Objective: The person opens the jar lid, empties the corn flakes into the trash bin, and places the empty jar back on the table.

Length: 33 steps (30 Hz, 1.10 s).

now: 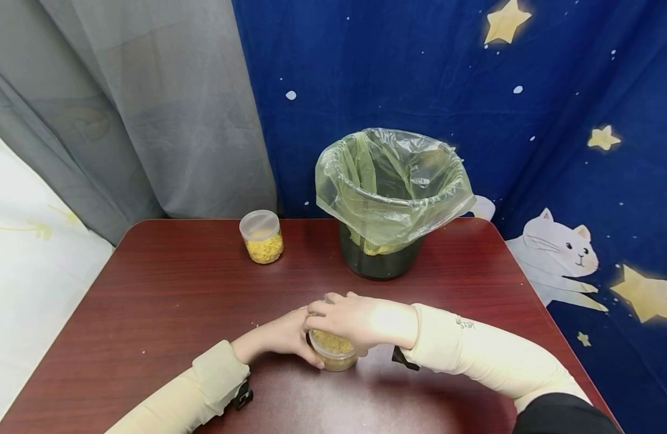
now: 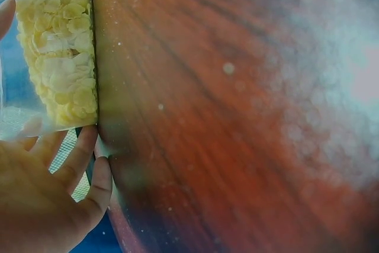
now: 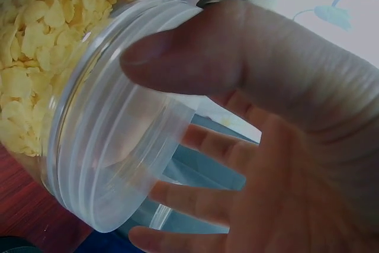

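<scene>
A clear plastic jar (image 1: 335,357) partly filled with yellow flakes stands on the table between my two hands. My left hand (image 1: 283,334) holds the jar's side, thumb at the front and fingers round the far side. From above, my right hand (image 1: 360,319) grips the translucent lid (image 3: 103,158), with its thumb on the near edge and its fingers spread round the opposite edge. The flakes (image 2: 59,57) show through the wall in the left wrist view. In the head view the right hand hides much of the lid.
A second jar (image 1: 265,241) of yellow flakes with a frosted lid stands at the back left of the dark red table (image 1: 176,289). At the back right is a black mesh bin (image 1: 366,259), lined with a pale yellow-green plastic bag (image 1: 377,211). Curtains hang behind.
</scene>
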### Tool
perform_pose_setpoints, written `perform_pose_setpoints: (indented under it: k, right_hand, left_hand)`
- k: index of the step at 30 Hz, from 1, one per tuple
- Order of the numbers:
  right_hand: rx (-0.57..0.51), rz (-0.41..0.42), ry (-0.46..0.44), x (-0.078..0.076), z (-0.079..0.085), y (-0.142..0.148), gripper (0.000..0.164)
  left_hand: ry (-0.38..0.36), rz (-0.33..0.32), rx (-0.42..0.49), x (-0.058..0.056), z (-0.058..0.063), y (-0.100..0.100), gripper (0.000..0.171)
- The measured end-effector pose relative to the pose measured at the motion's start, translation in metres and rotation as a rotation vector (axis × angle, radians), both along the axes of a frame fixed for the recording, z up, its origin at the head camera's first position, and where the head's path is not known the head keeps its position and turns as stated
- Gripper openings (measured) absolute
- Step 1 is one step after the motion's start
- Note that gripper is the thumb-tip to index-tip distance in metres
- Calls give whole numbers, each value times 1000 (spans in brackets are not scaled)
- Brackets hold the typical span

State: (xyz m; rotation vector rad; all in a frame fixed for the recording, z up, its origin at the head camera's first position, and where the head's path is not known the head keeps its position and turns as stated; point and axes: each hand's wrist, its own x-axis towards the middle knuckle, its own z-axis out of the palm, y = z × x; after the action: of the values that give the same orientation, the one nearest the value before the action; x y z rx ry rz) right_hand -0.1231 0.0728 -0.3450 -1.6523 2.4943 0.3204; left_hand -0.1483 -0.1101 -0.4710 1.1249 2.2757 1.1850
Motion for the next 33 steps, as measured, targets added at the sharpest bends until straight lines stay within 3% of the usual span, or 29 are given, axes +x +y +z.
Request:
perform_pose_setpoints:
  k: [9,13,16,22,27,33]
  right_hand:
    - [14,-85,-48,1,2,0,89]
    - [-22,-150,-69,0,2,-1,90]
    - [-37,-198,-61,-1,2,-2,91]
    - [-27,-320,-39,0,-1,-4,87]
    - [-34,-406,-6,2,-4,-6,89]
    - [-34,-440,11,4,-8,-6,85]
  left_hand:
    - [30,29,-31,1,1,-1,89]
    - [20,53,-11,2,2,0,95]
    - [19,38,10,1,0,2,96]
    - [-16,8,36,0,-3,2,79]
    - [1,48,-18,0,-1,1,88]
    - [38,55,-42,1,0,1,99]
